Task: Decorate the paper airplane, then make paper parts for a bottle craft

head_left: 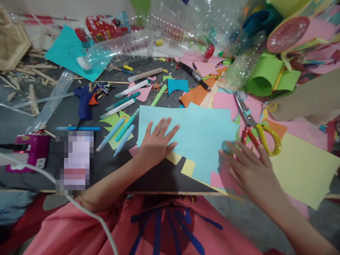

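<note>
A sheet of light blue paper (202, 131) lies in front of me, with a cut, uneven outline along its lower side. My left hand (156, 141) rests flat on its left part, fingers spread. My right hand (247, 163) is at the paper's lower right edge with its fingers stretched out; something small and greenish by the fingertips is too blurred to name. Just beyond those fingers are scissors (248, 118) with one red and one yellow handle, blades pointing away. Yellow and pink paper pieces show from under the blue sheet.
Several markers (124, 125) and a blue glue gun (84, 102) lie to the left, near a blurred-out phone (77, 159) and a white cable (87, 216). Plastic bottles (119, 49) line the back. Yellow paper (305, 166) and coloured scraps cover the right side.
</note>
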`<state>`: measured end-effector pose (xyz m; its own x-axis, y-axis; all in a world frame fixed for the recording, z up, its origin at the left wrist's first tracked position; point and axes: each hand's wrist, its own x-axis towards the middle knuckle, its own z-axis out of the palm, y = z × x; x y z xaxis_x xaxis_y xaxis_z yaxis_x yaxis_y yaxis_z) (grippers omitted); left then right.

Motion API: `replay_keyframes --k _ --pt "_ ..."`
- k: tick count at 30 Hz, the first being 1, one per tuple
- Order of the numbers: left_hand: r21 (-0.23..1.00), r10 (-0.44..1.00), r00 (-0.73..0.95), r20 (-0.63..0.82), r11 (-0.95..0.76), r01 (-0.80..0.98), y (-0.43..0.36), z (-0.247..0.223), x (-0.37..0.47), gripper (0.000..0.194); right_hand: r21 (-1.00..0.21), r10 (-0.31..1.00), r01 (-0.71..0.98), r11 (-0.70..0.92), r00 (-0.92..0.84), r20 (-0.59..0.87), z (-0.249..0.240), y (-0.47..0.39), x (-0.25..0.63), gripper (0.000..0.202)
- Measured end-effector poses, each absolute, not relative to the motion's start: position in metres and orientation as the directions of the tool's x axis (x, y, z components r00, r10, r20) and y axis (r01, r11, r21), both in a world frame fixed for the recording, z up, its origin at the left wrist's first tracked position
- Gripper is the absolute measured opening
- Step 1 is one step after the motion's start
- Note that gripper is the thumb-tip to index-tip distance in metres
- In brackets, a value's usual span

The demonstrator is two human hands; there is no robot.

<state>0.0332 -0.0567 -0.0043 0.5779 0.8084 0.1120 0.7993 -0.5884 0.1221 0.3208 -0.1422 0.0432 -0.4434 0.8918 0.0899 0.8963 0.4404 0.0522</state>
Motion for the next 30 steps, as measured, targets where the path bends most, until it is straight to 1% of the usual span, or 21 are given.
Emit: replay_keyframes --k 3,5,7,9,11,13,15,17,19,20,21,23,26,29,30 --pt "0.116 0.804 0.581 0.127 -0.594 0.796 -0.057 -0.006 0.033 0.050 0.094 0.908 0.912 0.398 -0.407 0.101 0.047 -0.145 0.333 0.031" --pt "0.096 0.799 0.587 0.130 -0.599 0.795 -0.057 -0.005 0.033 0.049 0.088 0.927 0.934 0.346 -0.355 0.122 0.050 -0.146 0.334 0.031" --pt "0.075 0.796 0.590 0.136 -0.602 0.795 -0.057 -0.005 0.033 0.049 0.018 0.936 0.949 0.316 -0.315 0.161 0.052 -0.146 0.328 0.031" --pt "0.064 0.794 0.593 0.134 -0.604 0.794 -0.057 -0.005 0.033 0.050 -0.105 0.921 0.927 0.361 -0.336 0.197 0.050 -0.145 0.315 0.037" --pt "0.073 0.797 0.593 0.119 -0.602 0.795 -0.057 -0.006 0.034 0.050 -0.214 0.878 0.855 0.472 -0.433 0.205 0.041 -0.142 0.297 0.046" --pt "0.094 0.798 0.595 0.098 -0.602 0.793 -0.056 -0.006 0.034 0.050 -0.257 0.819 0.777 0.574 -0.551 0.162 0.029 -0.138 0.280 0.049" --pt "0.109 0.797 0.596 0.095 -0.603 0.790 -0.055 -0.004 0.034 0.049 -0.259 0.798 0.759 0.597 -0.596 0.091 0.016 -0.135 0.265 0.048" --pt "0.096 0.800 0.593 0.089 -0.599 0.795 -0.056 0.002 0.035 0.049 -0.231 0.814 0.786 0.573 -0.579 0.047 0.006 -0.134 0.257 0.047" --pt "0.076 0.785 0.617 0.056 -0.619 0.782 -0.063 0.010 0.036 0.048 -0.203 0.826 0.806 0.557 -0.562 0.035 0.001 -0.134 0.254 0.046" --pt "0.077 0.761 0.648 0.029 -0.649 0.757 -0.068 0.014 0.036 0.048 -0.194 0.827 0.808 0.557 -0.561 0.034 0.001 -0.134 0.253 0.046" --pt "0.097 0.706 0.709 0.011 -0.706 0.701 -0.074 0.017 0.036 0.047 -0.188 0.827 0.809 0.557 -0.562 0.034 0.001 -0.134 0.253 0.046" --pt "0.124 0.640 0.768 0.006 -0.763 0.635 -0.087 0.019 0.035 0.049 -0.176 0.831 0.815 0.553 -0.556 0.038 0.002 -0.135 0.253 0.046" --pt "0.125 0.680 0.733 0.002 -0.727 0.675 -0.104 0.017 0.027 0.053 -0.164 0.832 0.816 0.553 -0.552 0.058 0.005 -0.134 0.253 0.044" --pt "0.127 0.721 0.693 0.027 -0.690 0.713 -0.112 0.018 0.013 0.050 -0.192 0.823 0.802 0.565 -0.564 0.063 0.005 -0.133 0.253 0.045" --pt "0.122 0.729 0.684 0.006 -0.680 0.724 -0.113 0.019 0.008 0.049 -0.206 0.821 0.798 0.566 -0.567 0.062 0.004 -0.133 0.254 0.047"
